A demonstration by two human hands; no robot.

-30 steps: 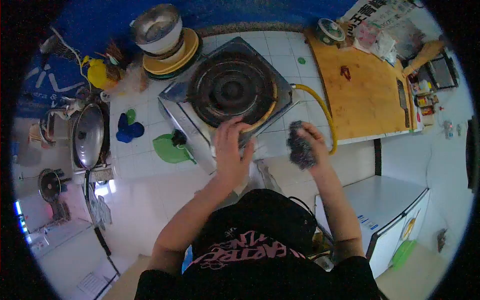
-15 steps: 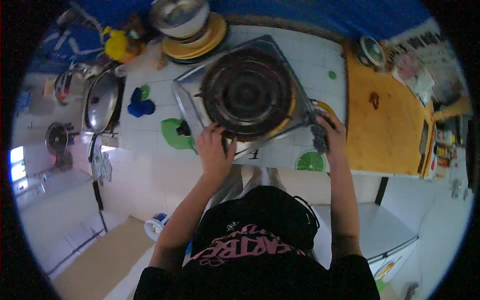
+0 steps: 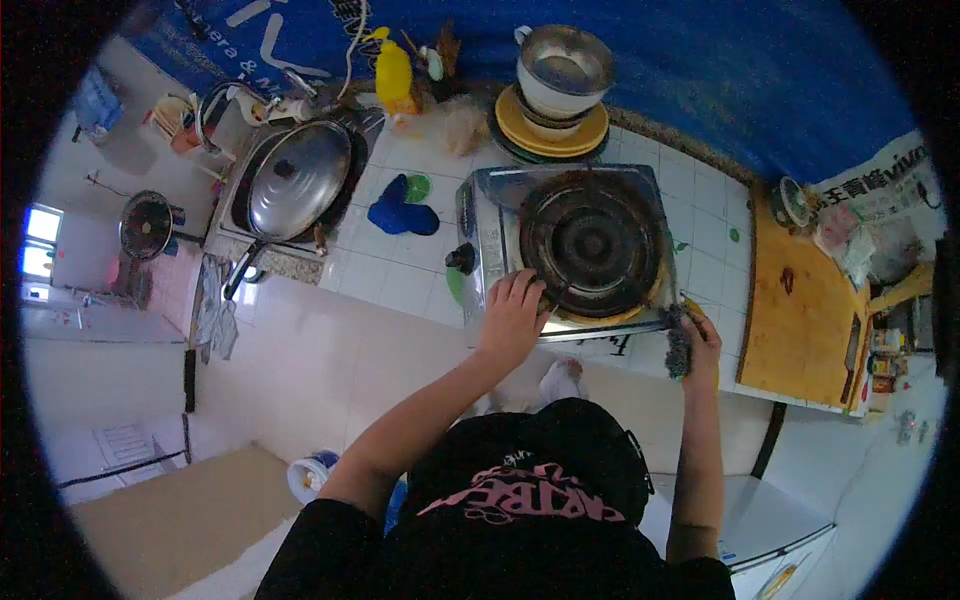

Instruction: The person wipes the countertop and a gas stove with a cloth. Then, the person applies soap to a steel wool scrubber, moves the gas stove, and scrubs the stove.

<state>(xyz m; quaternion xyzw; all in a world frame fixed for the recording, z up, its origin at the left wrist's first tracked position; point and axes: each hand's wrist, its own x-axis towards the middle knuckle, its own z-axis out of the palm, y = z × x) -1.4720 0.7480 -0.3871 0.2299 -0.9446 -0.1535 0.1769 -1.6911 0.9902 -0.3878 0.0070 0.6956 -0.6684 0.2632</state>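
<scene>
White tiled counter: stove, stacked dishes, blue cloth, yellow bottle, wooden board.

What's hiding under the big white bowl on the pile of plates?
Under the big white bowl there's at least one smaller bowl, then yellow plates, with a dark plate below. The plates' middles are covered, so I can't see what's there.

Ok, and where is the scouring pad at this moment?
In the head view, right of centre: the scouring pad is in the right hand, by the near right corner of the stove.
</scene>
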